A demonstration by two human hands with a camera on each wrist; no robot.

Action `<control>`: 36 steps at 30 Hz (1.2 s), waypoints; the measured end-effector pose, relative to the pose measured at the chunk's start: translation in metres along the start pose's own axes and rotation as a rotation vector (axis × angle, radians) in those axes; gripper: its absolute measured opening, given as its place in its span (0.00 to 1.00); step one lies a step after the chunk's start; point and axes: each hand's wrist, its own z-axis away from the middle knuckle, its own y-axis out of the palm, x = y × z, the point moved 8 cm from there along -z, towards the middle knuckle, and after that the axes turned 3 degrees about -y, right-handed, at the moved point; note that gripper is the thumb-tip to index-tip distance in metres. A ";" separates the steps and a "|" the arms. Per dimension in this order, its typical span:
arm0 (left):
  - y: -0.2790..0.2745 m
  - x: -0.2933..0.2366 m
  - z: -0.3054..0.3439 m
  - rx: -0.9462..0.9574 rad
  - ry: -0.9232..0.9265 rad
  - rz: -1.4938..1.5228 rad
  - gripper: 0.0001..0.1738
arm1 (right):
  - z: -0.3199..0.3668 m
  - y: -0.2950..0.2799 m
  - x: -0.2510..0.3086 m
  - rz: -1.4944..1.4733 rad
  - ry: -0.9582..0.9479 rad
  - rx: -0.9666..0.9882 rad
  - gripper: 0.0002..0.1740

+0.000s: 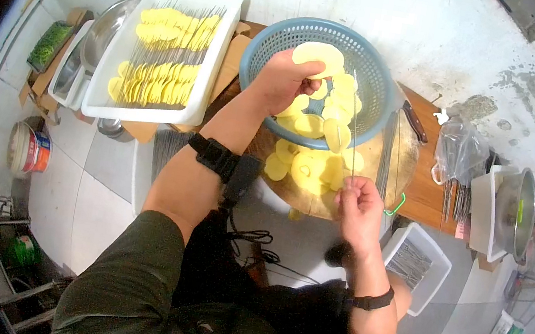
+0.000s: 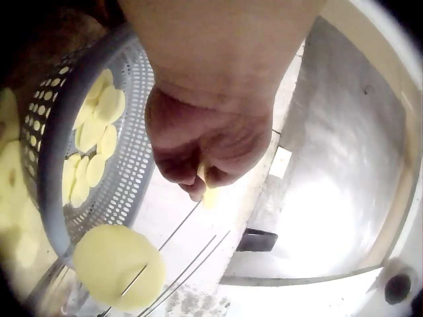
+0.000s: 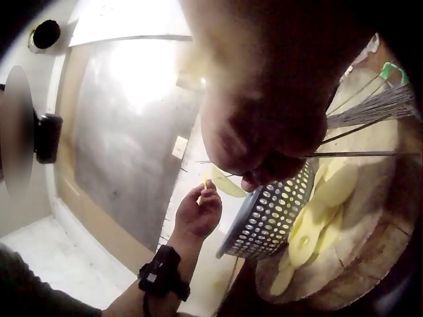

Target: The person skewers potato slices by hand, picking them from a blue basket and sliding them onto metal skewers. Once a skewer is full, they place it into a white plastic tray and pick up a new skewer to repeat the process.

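Note:
My left hand [image 1: 281, 82] pinches a pale yellow slice [image 1: 318, 56], likely potato, between thumb and fingers above a blue colander [image 1: 251, 59]. Lower and to the right, my right hand [image 1: 359, 213] grips a thin metal skewer [image 1: 352, 156] near its lower end, its tip pointing up toward the colander. In the left wrist view a round slice [image 2: 109, 264] is pierced by a skewer, with more thin metal rods beside it. Several loose slices [image 2: 99, 125] lie in the colander. More slices [image 1: 309, 170] are heaped on a round wooden chopping board [image 1: 404, 167].
A white tray [image 1: 100, 95] at left holds rows of skewered slices [image 1: 158, 83]. Bare skewers [image 1: 392, 152] and a knife [image 1: 414, 122] lie at the board's right. Farther right are a plastic bag [image 1: 460, 152] and metal bowl [image 1: 524, 215]. A white bin [image 1: 433, 291] of skewers stands below.

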 end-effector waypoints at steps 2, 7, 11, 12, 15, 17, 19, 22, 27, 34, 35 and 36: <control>0.000 0.000 0.000 -0.011 0.016 0.026 0.08 | 0.000 0.000 0.002 0.018 -0.008 -0.002 0.07; 0.002 -0.005 0.001 -0.012 0.039 0.044 0.08 | -0.001 -0.001 0.007 0.085 -0.080 0.000 0.08; 0.000 -0.005 0.002 -0.051 0.042 0.060 0.07 | -0.001 -0.002 0.008 0.139 -0.071 -0.001 0.08; -0.002 -0.004 0.001 -0.053 0.042 0.060 0.07 | -0.001 -0.002 0.008 0.164 -0.079 0.001 0.08; -0.003 -0.002 -0.003 -0.017 0.040 0.031 0.07 | -0.001 0.000 0.009 0.144 -0.094 -0.001 0.08; -0.003 -0.002 -0.003 -0.032 0.044 0.043 0.07 | 0.000 -0.001 0.010 0.152 -0.093 -0.001 0.08; -0.004 0.000 -0.004 -0.033 0.034 0.049 0.07 | 0.001 -0.001 0.010 0.160 -0.091 -0.002 0.07; -0.005 0.003 -0.004 -0.037 0.025 0.064 0.07 | 0.002 0.001 0.011 0.143 -0.111 -0.004 0.07; -0.002 0.004 -0.003 -0.063 0.016 0.073 0.07 | 0.004 0.009 0.006 -0.011 -0.050 -0.001 0.05; -0.004 0.005 -0.003 -0.044 -0.003 0.066 0.08 | 0.005 0.015 0.001 -0.082 -0.005 -0.008 0.04; -0.005 0.005 -0.003 -0.046 -0.007 0.078 0.08 | 0.005 0.014 0.000 -0.078 -0.032 -0.017 0.05; -0.005 0.005 -0.003 -0.046 -0.007 0.078 0.08 | 0.005 0.014 0.001 -0.073 -0.059 -0.025 0.06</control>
